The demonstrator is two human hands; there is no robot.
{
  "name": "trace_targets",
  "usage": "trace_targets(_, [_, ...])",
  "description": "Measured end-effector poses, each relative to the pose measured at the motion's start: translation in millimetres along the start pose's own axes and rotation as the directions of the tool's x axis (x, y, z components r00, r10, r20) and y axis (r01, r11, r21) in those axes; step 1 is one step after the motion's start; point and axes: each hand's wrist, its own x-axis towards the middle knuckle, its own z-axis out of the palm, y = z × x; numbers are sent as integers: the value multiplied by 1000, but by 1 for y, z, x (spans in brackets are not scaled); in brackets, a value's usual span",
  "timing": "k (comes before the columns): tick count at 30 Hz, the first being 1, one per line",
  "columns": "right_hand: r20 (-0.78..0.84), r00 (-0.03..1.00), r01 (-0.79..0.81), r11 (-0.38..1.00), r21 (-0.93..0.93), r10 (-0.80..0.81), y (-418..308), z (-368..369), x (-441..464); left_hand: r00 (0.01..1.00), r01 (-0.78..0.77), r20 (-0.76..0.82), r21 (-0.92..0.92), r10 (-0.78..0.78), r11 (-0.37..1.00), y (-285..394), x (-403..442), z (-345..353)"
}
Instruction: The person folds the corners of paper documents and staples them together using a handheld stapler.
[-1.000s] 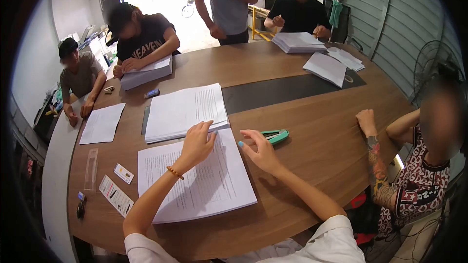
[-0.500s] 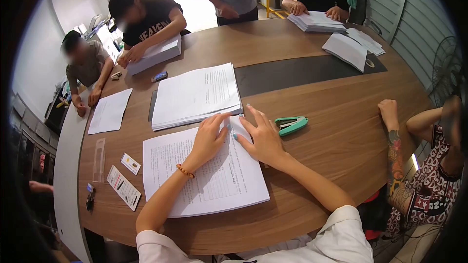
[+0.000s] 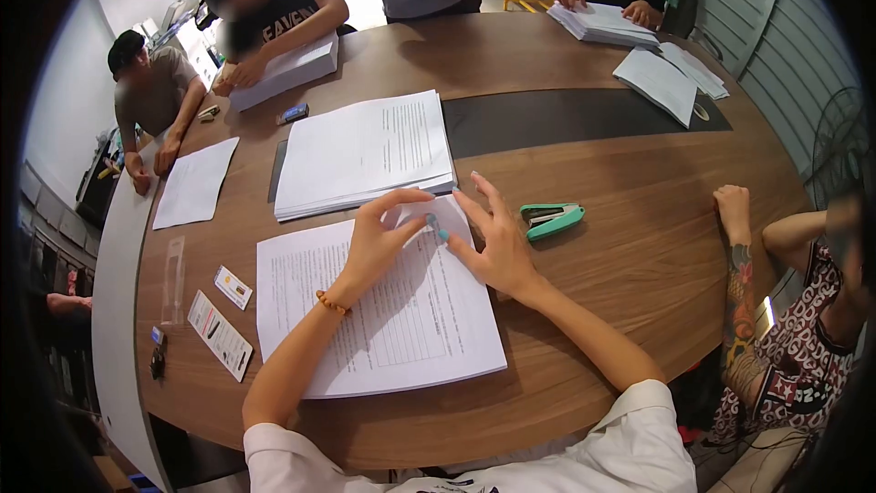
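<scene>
A thick stack of printed paper [image 3: 392,347] lies on the table before me, its top sheet showing text and a ruled table. Over its upper edge is my left hand [image 3: 385,236], thumb and curved fingers apart, the fingertips at the far edge of the sheets. My right hand [image 3: 500,246] rests at the upper right corner with its fingers spread and its thumb close to my left thumb. Whether a sheet is pinched under the fingers is hard to see. Just right of that hand lies a green stapler [image 3: 552,219]. Beyond both hands sits another printed stack [image 3: 356,151].
Left of my stack are a printed card package [image 3: 221,335], a smaller card [image 3: 234,288] and a clear plastic piece [image 3: 172,278]. A loose sheet [image 3: 196,183] lies farther left. Co-workers around the table handle paper stacks [image 3: 602,23]; a person's tattooed arm [image 3: 737,283] rests at right.
The camera view has shifted slightly. My hands remain at the top edge of the stack; the left fingers and thumb have spread a little wider, and my thumbs are closer together.
</scene>
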Motion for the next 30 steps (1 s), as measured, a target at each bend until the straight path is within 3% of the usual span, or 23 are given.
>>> trace_targets(1, [9,1000,7,999,-36,-6,0,0,-1,1000,6,-2,-3,-6,1000,-4,1,-1])
trace_targets(3, [8,1000,7,996,-91,-6,-3,-2,0,991,-132,39,56,130,990,-14,4,-3])
trace_targets(10, [8,998,55,975,-215,-55,-4,-3,1,999,-30,32,3,30,1000,-10,2,0])
trace_targets(15, [14,999,54,979,-197,-52,-7,-4,1,989,-147,30,115,144,982,-11,2,0])
trace_targets(22, [25,998,65,981,-183,-61,-5,-4,1,1000,3,26,48,-4,999,-3,0,1])
trace_targets(27, [-15,999,32,989,-145,-35,-11,-4,2,975,-221,-5,151,224,964,-12,1,0])
trace_targets(30, [-37,999,0,994,-106,-4,-11,-4,2,975,-220,-11,149,224,964,-15,2,-1])
